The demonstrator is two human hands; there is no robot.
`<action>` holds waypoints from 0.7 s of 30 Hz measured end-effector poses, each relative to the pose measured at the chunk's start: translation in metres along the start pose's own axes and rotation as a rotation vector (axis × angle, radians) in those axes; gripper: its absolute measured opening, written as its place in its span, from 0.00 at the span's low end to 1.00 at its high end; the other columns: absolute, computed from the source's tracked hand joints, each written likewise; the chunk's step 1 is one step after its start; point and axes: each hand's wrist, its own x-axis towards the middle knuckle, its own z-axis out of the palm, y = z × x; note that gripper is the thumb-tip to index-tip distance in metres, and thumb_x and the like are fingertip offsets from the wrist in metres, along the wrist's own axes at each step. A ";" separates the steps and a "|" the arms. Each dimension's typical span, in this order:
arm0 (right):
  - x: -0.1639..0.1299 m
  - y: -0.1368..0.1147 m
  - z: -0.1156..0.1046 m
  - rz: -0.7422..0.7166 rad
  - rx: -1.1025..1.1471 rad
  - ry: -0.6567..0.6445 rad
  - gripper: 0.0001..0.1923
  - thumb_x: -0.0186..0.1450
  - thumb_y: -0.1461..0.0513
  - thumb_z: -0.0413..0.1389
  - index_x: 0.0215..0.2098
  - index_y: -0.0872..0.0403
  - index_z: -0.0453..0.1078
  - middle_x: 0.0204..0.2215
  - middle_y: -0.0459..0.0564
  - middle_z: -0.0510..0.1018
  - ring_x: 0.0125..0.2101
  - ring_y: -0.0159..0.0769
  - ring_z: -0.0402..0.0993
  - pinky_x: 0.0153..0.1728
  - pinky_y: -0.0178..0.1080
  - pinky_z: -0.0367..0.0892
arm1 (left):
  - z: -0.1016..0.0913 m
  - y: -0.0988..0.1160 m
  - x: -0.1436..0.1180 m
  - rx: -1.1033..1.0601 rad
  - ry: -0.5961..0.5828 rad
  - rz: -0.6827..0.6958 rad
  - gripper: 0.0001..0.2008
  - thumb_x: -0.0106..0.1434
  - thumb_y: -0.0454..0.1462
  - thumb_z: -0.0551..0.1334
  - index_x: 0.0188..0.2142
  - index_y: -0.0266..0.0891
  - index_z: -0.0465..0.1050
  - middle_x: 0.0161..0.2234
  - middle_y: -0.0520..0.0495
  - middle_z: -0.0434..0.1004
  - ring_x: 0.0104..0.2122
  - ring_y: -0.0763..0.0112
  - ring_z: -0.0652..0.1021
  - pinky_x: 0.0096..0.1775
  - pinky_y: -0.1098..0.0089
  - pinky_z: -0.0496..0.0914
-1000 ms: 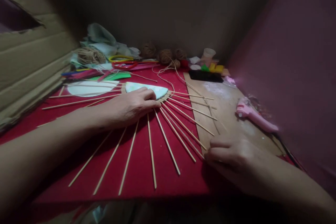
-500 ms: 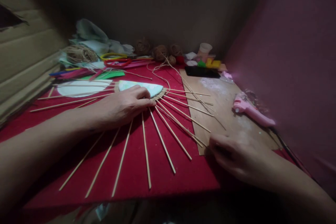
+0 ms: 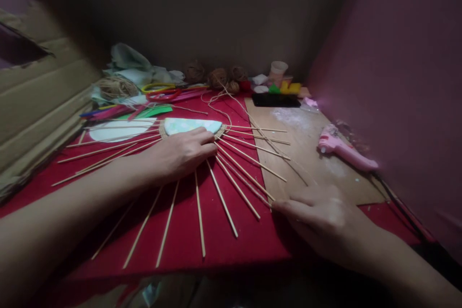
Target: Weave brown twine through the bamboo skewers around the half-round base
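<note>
The left hand (image 3: 182,154) is lying flat, fingers spread, pressing down the pale disc (image 3: 189,125) at the hub of the fanned sticks (image 3: 220,197) on the red tabletop (image 3: 252,240). The right hand (image 3: 325,221) is nearer the outer stick tips; its fingers are reaching leftward, nearly closed, whether pinching a thin strand I cannot tell. The sticks are running outward from hub toward that hand.

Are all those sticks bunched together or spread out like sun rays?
Spread out. The sticks fan from the pale disc across the red cloth, gaps between them, under the left hand.
</note>
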 end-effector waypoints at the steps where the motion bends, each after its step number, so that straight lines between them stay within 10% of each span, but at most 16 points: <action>1: 0.000 -0.001 0.001 -0.020 -0.031 0.022 0.12 0.65 0.69 0.47 0.33 0.56 0.72 0.18 0.45 0.69 0.18 0.28 0.60 0.20 0.35 0.51 | 0.002 0.002 0.003 0.017 -0.013 0.012 0.15 0.67 0.33 0.46 0.38 0.37 0.72 0.36 0.41 0.72 0.36 0.66 0.71 0.38 0.67 0.66; 21: -0.001 0.017 -0.004 0.128 -0.177 0.042 0.11 0.64 0.67 0.49 0.31 0.54 0.73 0.20 0.47 0.74 0.21 0.30 0.65 0.23 0.36 0.54 | 0.012 0.016 0.018 0.256 0.024 0.027 0.12 0.66 0.31 0.48 0.35 0.34 0.70 0.34 0.40 0.72 0.32 0.65 0.73 0.33 0.66 0.68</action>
